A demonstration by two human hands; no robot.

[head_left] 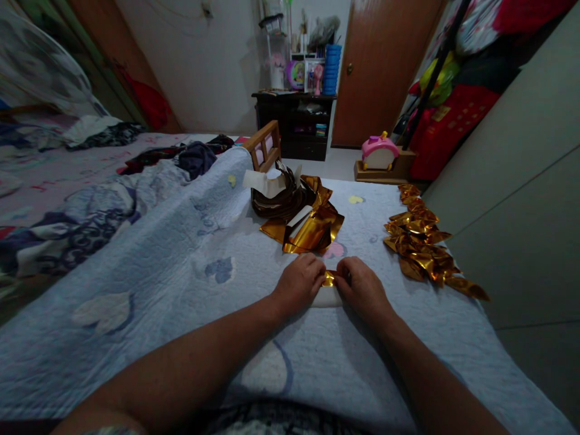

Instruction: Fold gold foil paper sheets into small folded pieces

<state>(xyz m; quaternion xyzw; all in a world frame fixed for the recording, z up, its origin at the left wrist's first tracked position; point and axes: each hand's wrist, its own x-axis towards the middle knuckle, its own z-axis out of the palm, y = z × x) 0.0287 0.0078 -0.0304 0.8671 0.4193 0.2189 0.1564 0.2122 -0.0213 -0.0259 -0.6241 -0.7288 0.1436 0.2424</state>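
Observation:
Between my two hands is a small piece of shiny gold foil paper (330,278), low over the bedspread. My left hand (299,284) pinches its left end, fingers curled. At the other end my right hand (362,287) grips it in the same way. Fingers cover much of the piece, so its full shape is hidden. Just beyond my hands lie loose gold foil sheets (312,232), some showing a white side. Behind them sits a dark brown stack of paper (276,199). Off to the right, several folded gold foil pieces (421,241) lie in a heap.
A blue quilted bedspread (181,302) with heart patterns lies under everything. Rumpled clothes (194,158) are at the left. A wooden rail (264,145) stands at the far edge, before a dark cabinet (292,127). A pink toy (379,152) stands near the door (385,72). Pale cupboard doors (521,181) border the right.

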